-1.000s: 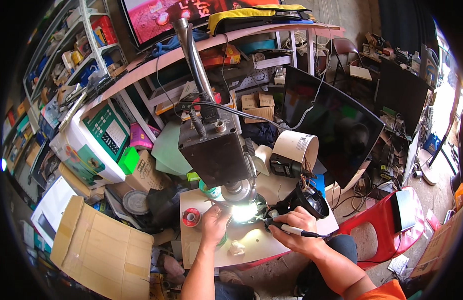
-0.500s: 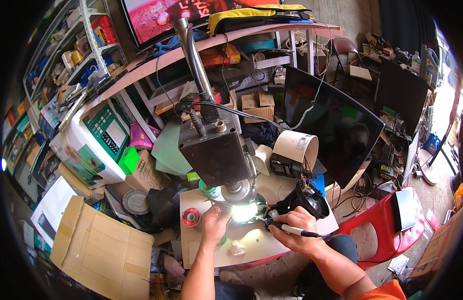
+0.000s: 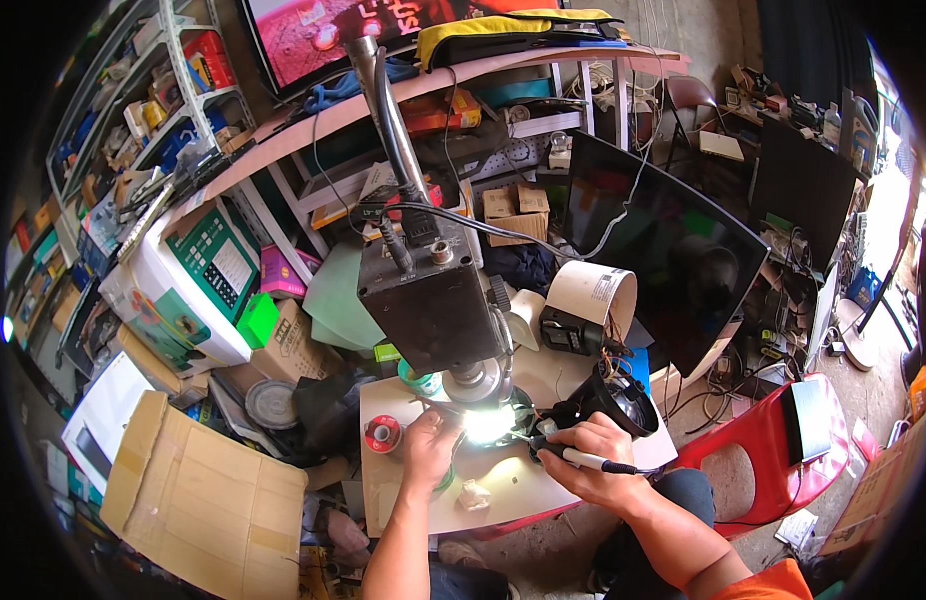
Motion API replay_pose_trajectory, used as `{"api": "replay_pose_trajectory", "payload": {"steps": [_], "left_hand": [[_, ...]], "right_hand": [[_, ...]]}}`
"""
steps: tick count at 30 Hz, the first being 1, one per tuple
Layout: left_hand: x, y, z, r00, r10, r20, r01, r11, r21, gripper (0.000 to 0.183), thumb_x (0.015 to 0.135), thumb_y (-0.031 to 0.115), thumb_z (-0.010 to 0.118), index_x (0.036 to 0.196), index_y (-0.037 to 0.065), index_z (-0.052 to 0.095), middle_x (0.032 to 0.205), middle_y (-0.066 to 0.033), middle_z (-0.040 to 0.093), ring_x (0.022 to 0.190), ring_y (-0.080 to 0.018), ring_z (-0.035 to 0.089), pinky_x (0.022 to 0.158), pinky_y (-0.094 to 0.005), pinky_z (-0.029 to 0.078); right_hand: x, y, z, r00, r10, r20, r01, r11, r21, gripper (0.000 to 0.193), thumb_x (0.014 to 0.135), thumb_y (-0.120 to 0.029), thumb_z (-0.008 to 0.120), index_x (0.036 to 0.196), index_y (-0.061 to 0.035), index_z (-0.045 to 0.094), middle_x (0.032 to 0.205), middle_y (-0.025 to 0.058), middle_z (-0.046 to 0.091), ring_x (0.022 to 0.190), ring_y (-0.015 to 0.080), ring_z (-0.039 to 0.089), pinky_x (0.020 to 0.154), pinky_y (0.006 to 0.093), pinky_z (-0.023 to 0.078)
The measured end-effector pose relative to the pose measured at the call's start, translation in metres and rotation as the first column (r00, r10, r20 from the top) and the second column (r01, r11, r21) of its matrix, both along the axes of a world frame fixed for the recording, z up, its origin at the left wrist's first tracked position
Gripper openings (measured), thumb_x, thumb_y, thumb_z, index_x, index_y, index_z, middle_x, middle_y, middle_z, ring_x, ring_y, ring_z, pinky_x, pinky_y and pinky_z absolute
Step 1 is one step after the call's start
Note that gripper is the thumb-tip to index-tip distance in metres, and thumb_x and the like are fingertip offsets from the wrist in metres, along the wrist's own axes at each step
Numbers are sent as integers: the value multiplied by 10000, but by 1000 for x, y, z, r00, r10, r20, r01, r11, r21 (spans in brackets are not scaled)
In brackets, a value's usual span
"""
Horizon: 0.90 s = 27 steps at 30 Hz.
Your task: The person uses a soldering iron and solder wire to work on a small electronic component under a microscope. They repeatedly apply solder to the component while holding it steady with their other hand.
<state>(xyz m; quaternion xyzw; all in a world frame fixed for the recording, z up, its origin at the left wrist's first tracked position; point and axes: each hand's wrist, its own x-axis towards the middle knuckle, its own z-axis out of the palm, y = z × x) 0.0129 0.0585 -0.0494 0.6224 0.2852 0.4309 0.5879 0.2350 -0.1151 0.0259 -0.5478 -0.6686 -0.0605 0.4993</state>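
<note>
My right hand point(image 3: 601, 450) is closed round a soldering iron point(image 3: 589, 460) with a white handle, its tip pointing left into a bright glow. At the left edge of that glow, my left hand point(image 3: 428, 450) is closed with fingertips together; what it grips is lost in the glare. Directly above hangs a dark box-shaped microscope point(image 3: 423, 315) with a ring light point(image 3: 490, 425) shining on the work. A red-rimmed spool of solder point(image 3: 383, 434) lies left of my left hand. A small whitish lump point(image 3: 474, 495) sits on the table point(image 3: 518, 505) between my forearms.
Behind my right hand are a black round housing point(image 3: 633, 405) with wires and a cream cylinder point(image 3: 593, 295). A large dark screen point(image 3: 663, 240) leans at the back right. An open cardboard box point(image 3: 203, 500) stands at left, a red plastic stool point(image 3: 773, 450) at right.
</note>
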Motion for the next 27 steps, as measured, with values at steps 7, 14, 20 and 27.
{"api": "replay_pose_trajectory", "payload": {"steps": [7, 14, 20, 27], "left_hand": [[6, -4, 5, 998, 50, 41, -51, 998, 25, 106, 986, 48, 665, 1068, 0, 711, 963, 9, 714, 830, -55, 603, 733, -227, 469], [5, -2, 6, 993, 25, 113, -21, 999, -36, 161, 980, 27, 658, 1135, 5, 693, 1074, -18, 714, 950, -94, 633, 858, -259, 483], [5, 0, 5, 976, 23, 217, 7, 991, -135, 164, 993, 43, 646, 1152, 12, 671, 1067, -19, 703, 957, -101, 626, 885, -270, 477], [4, -5, 12, 953, 73, 292, -19, 983, -184, 114, 1016, 70, 637, 1130, 66, 649, 1027, -28, 696, 927, -126, 643, 866, -314, 518]], "right_hand": [[2, 1, -3, 999, 14, 36, -15, 1000, 24, 153, 734, -116, 857, 787, -55, 727, 820, 55, 716, 622, 235, 599, 574, 347, 497], [2, 0, 0, 1000, 19, 23, -20, 999, 41, 150, 729, -103, 853, 745, -45, 716, 827, 58, 722, 610, 231, 601, 572, 346, 491], [2, 0, 2, 999, 27, -20, -25, 996, 86, 145, 726, -69, 853, 793, -44, 726, 859, 56, 729, 622, 235, 609, 589, 350, 490], [2, -2, 4, 997, 26, -73, -19, 996, 88, 166, 742, -46, 843, 857, -44, 724, 875, 62, 720, 656, 246, 616, 607, 363, 496]]}}
